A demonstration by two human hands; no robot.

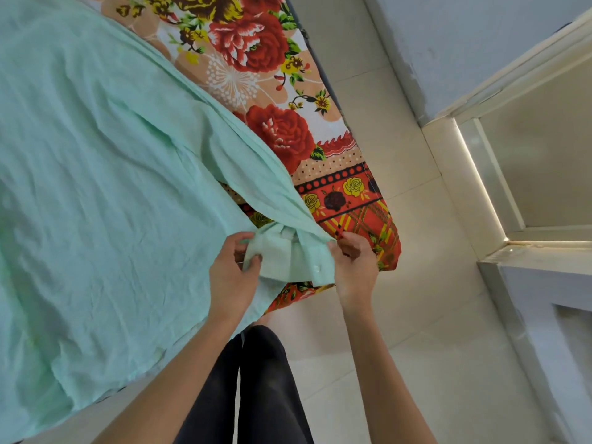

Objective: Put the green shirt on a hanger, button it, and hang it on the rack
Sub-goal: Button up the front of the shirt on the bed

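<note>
The green shirt (105, 174) is a pale mint, wrinkled garment spread flat over the bed and filling the left of the view. One sleeve runs down to its cuff (288, 257) at the bed's near corner. My left hand (234, 274) pinches the left side of the cuff. My right hand (352, 264) grips the cuff's right edge, beside a small white button (316, 268). No hanger or rack is in view.
A floral bedsheet (278, 91) in red, orange and yellow covers the bed under the shirt. Beige floor tiles (400, 315) lie to the right. A white door frame (474, 187) and grey wall stand at far right. My dark trousers (256, 395) show below.
</note>
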